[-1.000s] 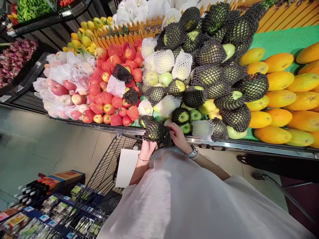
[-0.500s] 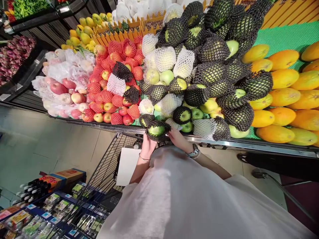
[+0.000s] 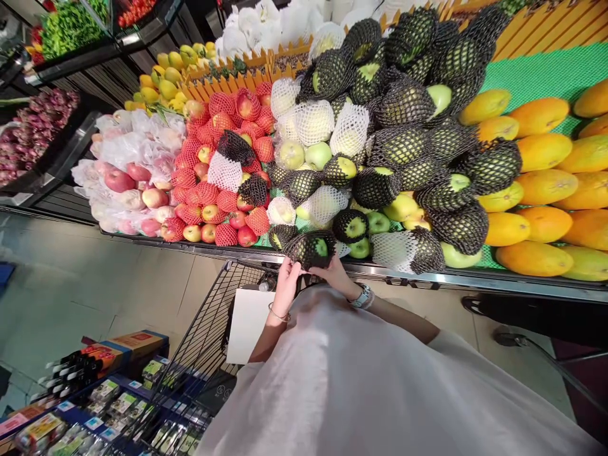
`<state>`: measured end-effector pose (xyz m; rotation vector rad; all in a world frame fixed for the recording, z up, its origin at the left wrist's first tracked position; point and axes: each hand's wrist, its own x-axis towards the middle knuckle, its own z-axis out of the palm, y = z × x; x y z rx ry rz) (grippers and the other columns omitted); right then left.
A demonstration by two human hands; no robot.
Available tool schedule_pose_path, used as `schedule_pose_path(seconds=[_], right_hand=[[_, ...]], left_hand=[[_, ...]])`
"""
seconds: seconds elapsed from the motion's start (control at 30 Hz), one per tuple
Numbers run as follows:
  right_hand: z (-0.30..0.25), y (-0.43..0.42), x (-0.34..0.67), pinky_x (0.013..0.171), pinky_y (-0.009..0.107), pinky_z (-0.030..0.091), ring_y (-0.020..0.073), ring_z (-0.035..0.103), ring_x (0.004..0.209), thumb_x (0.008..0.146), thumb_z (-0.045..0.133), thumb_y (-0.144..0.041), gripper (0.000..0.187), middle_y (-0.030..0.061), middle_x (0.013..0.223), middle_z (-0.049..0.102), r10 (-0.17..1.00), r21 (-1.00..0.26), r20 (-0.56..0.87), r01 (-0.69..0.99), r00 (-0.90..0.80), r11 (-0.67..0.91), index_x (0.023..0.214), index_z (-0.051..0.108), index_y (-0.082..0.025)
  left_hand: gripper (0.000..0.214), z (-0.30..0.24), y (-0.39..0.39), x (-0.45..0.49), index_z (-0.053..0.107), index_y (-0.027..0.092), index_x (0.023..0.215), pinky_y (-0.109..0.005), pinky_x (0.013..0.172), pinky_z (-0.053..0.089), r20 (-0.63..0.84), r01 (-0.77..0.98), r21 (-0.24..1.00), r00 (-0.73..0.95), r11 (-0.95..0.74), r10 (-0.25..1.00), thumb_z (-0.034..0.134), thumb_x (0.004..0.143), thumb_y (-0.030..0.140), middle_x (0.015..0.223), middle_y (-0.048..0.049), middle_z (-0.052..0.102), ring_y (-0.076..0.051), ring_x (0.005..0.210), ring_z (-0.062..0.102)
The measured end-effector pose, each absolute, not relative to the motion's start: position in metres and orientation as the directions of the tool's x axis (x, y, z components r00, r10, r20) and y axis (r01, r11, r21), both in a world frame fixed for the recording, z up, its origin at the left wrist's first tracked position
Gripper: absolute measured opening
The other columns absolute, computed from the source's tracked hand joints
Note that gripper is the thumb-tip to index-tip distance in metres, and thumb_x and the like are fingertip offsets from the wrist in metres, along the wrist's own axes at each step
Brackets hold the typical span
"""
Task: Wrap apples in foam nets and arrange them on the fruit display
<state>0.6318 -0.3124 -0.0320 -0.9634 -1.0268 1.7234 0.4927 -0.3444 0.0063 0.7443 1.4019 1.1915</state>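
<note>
Between my two hands is a dark green melon in a black foam net, held above the display's front edge. My left hand is closed on its left side from below. On its lower right, my right hand grips it with the thumb along the near side; some fingers are hidden behind the fruit. The fruit's bare green end shows through the net's opening toward the right. Just beyond it lie green apples, a black-netted fruit and a white foam net.
Red-netted apples and bagged apples fill the display's left part. Papayas lie at the right. A metal rim edges the display. Below my left arm stands a shopping cart with a white board.
The netted melon has turned in my hands, its bare green end shifting from facing up to facing right. My right hand has moved lower on it. The view has shifted slightly.
</note>
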Motion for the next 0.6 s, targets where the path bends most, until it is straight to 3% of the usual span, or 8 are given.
schedule_pose_path(seconds=[0.07,0.13,0.2,0.27,0.33,0.47,0.6], right_hand=[[-0.036,-0.309,0.629,0.117,0.043,0.039,0.0261,0.052,0.13,0.069,0.078,-0.056,0.086,0.0103,0.136,0.057,0.953,-0.899,-0.214,-0.339,-0.214,-0.277,0.139,0.042,-0.023],[-0.038,-0.305,0.631,0.118,0.043,0.037,0.0251,0.051,0.131,0.071,0.078,-0.051,0.079,0.0076,0.137,0.056,0.954,-0.89,-0.225,-0.356,-0.197,-0.284,0.137,0.044,-0.025],[-0.038,-0.303,0.632,0.119,0.044,0.036,0.0246,0.05,0.131,0.071,0.079,-0.047,0.075,0.0063,0.139,0.056,0.939,-0.879,-0.242,-0.354,-0.243,-0.318,0.135,0.047,-0.026],[-0.039,-0.302,0.631,0.12,0.044,0.035,0.0237,0.05,0.132,0.072,0.079,-0.045,0.071,0.0056,0.139,0.056,0.917,-0.863,-0.248,-0.358,-0.313,-0.356,0.133,0.049,-0.026],[-0.04,-0.301,0.627,0.12,0.043,0.035,0.0221,0.049,0.133,0.073,0.077,-0.048,0.068,0.0047,0.139,0.056,0.889,-0.836,-0.237,-0.384,-0.393,-0.392,0.132,0.051,-0.027],[-0.037,-0.296,0.625,0.115,0.043,0.041,0.0202,0.055,0.126,0.08,0.061,-0.063,0.062,0.0054,0.134,0.06,0.822,-0.794,-0.214,-0.396,-0.528,-0.461,0.131,0.055,-0.027],[-0.029,-0.293,0.645,0.111,0.045,0.046,0.0227,0.06,0.118,0.085,0.065,-0.053,0.054,0.006,0.124,0.066,0.792,-0.851,-0.238,-0.272,-0.563,-0.449,0.13,0.059,-0.025]], left_hand=[[0.049,0.012,-0.346,0.486,0.058,0.019,0.101,-0.035,0.087,0.053,-0.177,0.071,0.975,-0.326,0.211,0.929,0.064,0.08,0.063,0.098,-0.0052,0.062,-0.019,0.091,0.063],[0.06,0.019,-0.345,0.481,0.052,0.019,0.117,-0.044,0.1,0.047,0.101,0.409,0.908,-0.423,0.09,0.901,0.07,0.076,0.059,0.116,-0.0105,0.057,-0.025,0.11,0.058],[0.082,0.026,-0.341,0.479,0.043,0.021,0.134,-0.051,0.112,0.037,0.275,0.694,0.72,-0.255,-0.022,0.927,0.08,0.068,0.052,0.135,-0.0154,0.049,-0.032,0.13,0.046],[0.088,0.03,-0.333,0.479,0.035,0.022,0.143,-0.053,0.116,0.031,0.219,0.812,0.561,0.042,-0.161,0.975,0.08,0.071,0.044,0.145,-0.0167,0.042,-0.034,0.139,0.037],[0.084,0.03,-0.321,0.48,0.031,0.022,0.147,-0.05,0.116,0.033,0.116,0.832,0.496,0.219,-0.248,0.969,0.075,0.077,0.033,0.147,-0.0164,0.041,-0.032,0.14,0.038],[0.079,0.023,-0.288,0.473,0.037,0.018,0.144,-0.047,0.112,0.04,0.045,0.852,0.419,0.327,-0.315,0.944,0.074,0.075,0.028,0.14,-0.0172,0.046,-0.032,0.132,0.046],[0.076,0.014,-0.255,0.47,0.043,0.015,0.14,-0.048,0.104,0.045,-0.035,0.881,0.202,0.444,-0.428,0.896,0.077,0.072,0.024,0.138,-0.0206,0.048,-0.036,0.126,0.051]])
